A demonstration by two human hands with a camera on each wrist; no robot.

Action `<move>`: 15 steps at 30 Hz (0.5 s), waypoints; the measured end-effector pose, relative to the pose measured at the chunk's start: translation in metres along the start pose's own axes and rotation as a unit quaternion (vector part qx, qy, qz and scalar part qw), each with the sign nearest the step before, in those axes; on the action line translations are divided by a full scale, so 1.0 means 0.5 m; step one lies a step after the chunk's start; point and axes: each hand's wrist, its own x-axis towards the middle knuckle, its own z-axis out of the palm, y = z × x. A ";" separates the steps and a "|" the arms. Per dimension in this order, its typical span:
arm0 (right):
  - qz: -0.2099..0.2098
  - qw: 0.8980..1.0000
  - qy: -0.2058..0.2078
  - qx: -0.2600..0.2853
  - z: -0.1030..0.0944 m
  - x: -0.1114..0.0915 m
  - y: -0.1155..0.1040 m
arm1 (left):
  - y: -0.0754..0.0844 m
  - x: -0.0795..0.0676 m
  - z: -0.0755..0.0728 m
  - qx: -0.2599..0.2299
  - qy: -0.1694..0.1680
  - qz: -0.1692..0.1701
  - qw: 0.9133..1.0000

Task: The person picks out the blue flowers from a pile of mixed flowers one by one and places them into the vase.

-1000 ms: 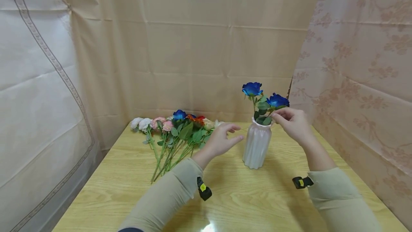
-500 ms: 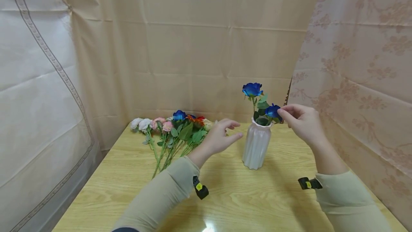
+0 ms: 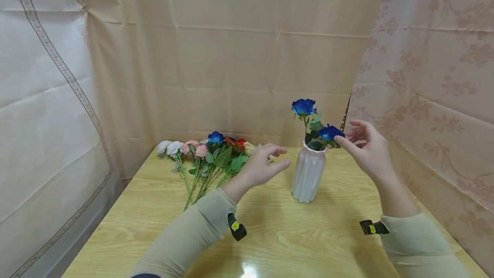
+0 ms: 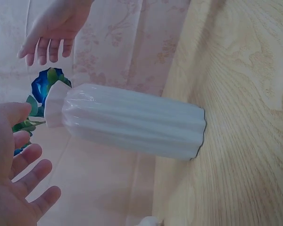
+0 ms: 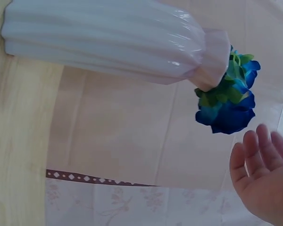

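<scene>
A white fluted vase (image 3: 308, 177) stands upright on the table, with two blue roses in its mouth. One blue rose (image 3: 303, 107) rises tall; the lower blue rose (image 3: 330, 133) leans right, its head close over the rim. My right hand (image 3: 366, 149) is beside that lower bloom, fingers spread and holding nothing; in the right wrist view a gap shows between the fingertips (image 5: 251, 136) and the petals. Left of the vase my left hand (image 3: 262, 166) hovers with loosely bent fingers, apart from the vase (image 4: 132, 121) in the left wrist view.
On the left of the wooden table (image 3: 127, 226) lies a pile of artificial flowers: white blooms (image 3: 174, 148), pink blooms (image 3: 200, 151), a blue rose (image 3: 215, 137) and orange-red ones (image 3: 235, 142), with green stems toward me. Curtains (image 3: 254, 63) hang behind and at both sides.
My right hand has pulled the lower blue rose down to the rim, let go of it and moved slightly right. My left hand has barely shifted.
</scene>
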 end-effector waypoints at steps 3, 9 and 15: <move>0.025 0.999 0.003 0.020 0.003 -0.009 0.009 | -0.003 -0.003 0.000 0.004 -0.002 0.004 1.000; 0.056 0.998 -0.006 0.030 0.017 -0.028 0.033 | -0.009 -0.010 -0.001 0.006 -0.003 0.000 1.000; 0.051 0.998 -0.025 0.029 0.035 -0.043 0.049 | -0.022 -0.014 -0.001 0.008 -0.002 -0.001 1.000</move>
